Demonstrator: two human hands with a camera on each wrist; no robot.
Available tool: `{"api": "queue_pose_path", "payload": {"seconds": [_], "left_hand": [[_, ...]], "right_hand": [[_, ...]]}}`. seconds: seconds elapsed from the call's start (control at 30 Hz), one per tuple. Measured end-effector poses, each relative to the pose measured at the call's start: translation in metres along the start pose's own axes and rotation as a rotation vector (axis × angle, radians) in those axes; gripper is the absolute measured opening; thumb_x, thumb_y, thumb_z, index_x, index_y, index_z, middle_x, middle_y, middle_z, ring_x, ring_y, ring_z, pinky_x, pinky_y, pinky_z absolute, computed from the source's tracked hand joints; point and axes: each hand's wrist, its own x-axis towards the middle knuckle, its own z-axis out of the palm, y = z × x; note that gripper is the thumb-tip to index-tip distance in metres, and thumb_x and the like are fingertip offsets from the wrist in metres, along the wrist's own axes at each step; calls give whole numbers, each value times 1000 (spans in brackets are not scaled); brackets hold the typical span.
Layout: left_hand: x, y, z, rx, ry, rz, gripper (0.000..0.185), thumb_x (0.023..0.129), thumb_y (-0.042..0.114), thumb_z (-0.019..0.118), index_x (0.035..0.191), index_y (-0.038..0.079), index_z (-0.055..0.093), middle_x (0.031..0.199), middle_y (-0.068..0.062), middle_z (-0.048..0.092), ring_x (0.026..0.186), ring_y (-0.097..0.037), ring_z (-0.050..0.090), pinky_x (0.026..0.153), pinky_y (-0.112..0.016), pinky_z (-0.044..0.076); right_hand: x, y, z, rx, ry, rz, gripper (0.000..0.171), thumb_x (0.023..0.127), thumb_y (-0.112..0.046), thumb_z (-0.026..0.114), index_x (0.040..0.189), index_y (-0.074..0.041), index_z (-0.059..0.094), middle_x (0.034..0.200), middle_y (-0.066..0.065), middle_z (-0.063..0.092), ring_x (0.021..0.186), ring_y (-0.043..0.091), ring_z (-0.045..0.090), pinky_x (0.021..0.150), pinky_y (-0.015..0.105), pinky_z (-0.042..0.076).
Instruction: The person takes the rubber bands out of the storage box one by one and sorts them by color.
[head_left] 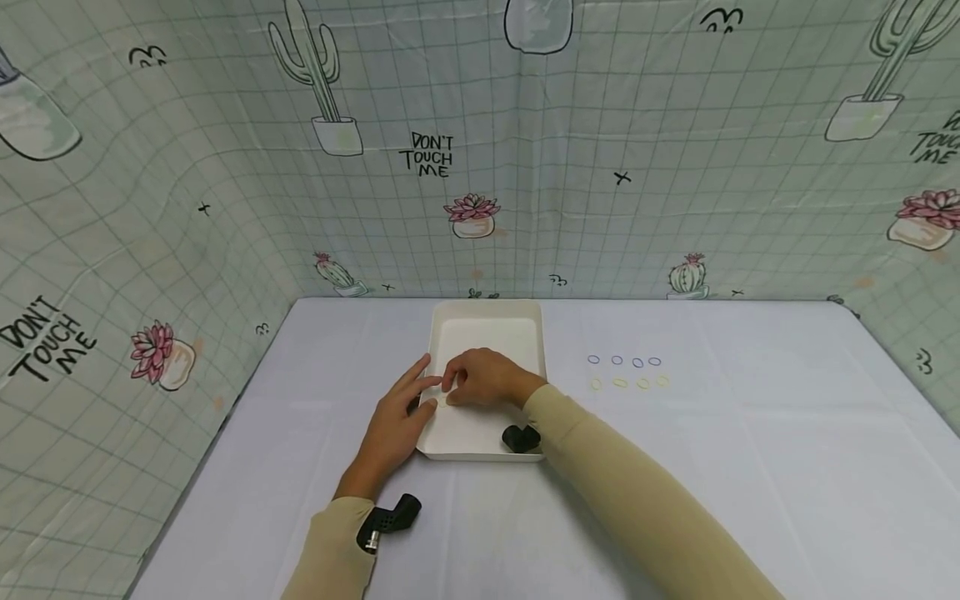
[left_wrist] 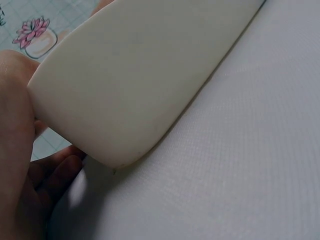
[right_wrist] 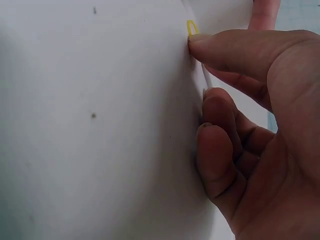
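A white rectangular tray (head_left: 489, 335) lies on the table. Inside it, near the left wall, my right hand (head_left: 486, 379) pinches a small yellow rubber band (right_wrist: 189, 26) between thumb and index finger; its other fingers are bent close to the tray floor. My left hand (head_left: 392, 423) is at the tray's left rim, with thumb and index finger reaching over it toward the right fingertips. The left wrist view shows the tray's outer wall (left_wrist: 120, 85) beside that hand, whose other fingers (left_wrist: 60, 175) are in shadow by the corner.
Right of the tray lie a row of small blue bands (head_left: 637, 362) and, in front of it, a row of yellow ones (head_left: 642, 383). A black wrist camera (head_left: 521, 438) overlaps the tray's near right corner. Patterned cloth (head_left: 600, 233) hangs behind the white table (head_left: 750, 467).
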Motion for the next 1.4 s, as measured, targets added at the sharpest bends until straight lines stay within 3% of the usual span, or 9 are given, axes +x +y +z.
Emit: {"api": "queue_pose_path", "payload": {"seconds": [0.33,0.5,0.7,1.17,1.4], "left_hand": [[1,-1,0,-1,-1,9,34,100,13,60,133,14,65,158,15,34,147,-16,28,117,-47,29],[0,-2,1,3,0,14,34,100,13,60,133,13,65,158,14,34,147,-17,28,117,-46,29],[1,-1,1,3,0,10,34,100,13,59,133,14,66,158,15,34,147,-15,28,117,-45,29],[0,2,0,7,0,10,34,100,12,60,133,13,65,159,13,34,147,-17,28,116,-47,30],[0,0,0,-5,1,4,34,100,13,59,133,12,65,158,15,34,147,-15,28,117,-45,29]], "right_hand": [[3,-1,2,-12,-7,-36,12,86,-16,75,94,-24,76,79,-8,63,77,10,56,70,28,45],[3,-3,2,3,-11,-6,12,85,-14,74,92,-23,76,80,-7,64,77,11,57,71,28,46],[5,-1,3,-15,-23,12,4,88,-22,72,91,-24,74,81,-7,64,77,10,57,71,28,46],[-3,-6,1,-23,10,-47,6,88,-18,75,89,-24,75,78,-11,64,75,8,56,70,26,46],[0,5,1,68,29,-69,8,91,-17,73,84,-22,74,77,-10,65,75,9,57,70,26,47]]}}
